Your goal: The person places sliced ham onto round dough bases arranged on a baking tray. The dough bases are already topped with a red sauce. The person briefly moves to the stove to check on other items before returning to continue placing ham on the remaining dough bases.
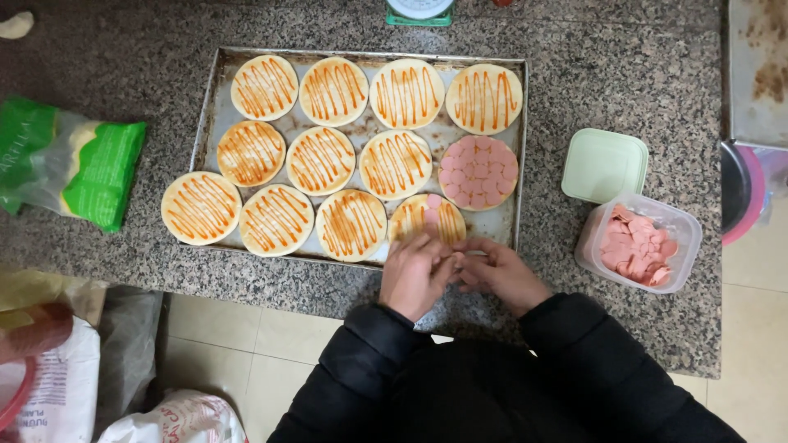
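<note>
A metal baking tray (509, 221) on the granite counter holds several small round dough bases striped with orange-red sauce. One base (478, 171) at the right of the middle row is fully covered with pink sausage slices. The nearest right base (427, 218) carries a few slices. My left hand (416, 272) and my right hand (497, 272) meet at the tray's near edge just below that base, fingers pinched together on pink sausage slices. A clear plastic tub of sausage slices (638, 244) stands to the right of the tray.
A pale green lid (604, 165) lies behind the tub. A green and clear bag (70, 161) rests on the counter at left. A scale base (419, 11) stands at the far edge. Bags (57, 361) sit on the tiled floor at lower left.
</note>
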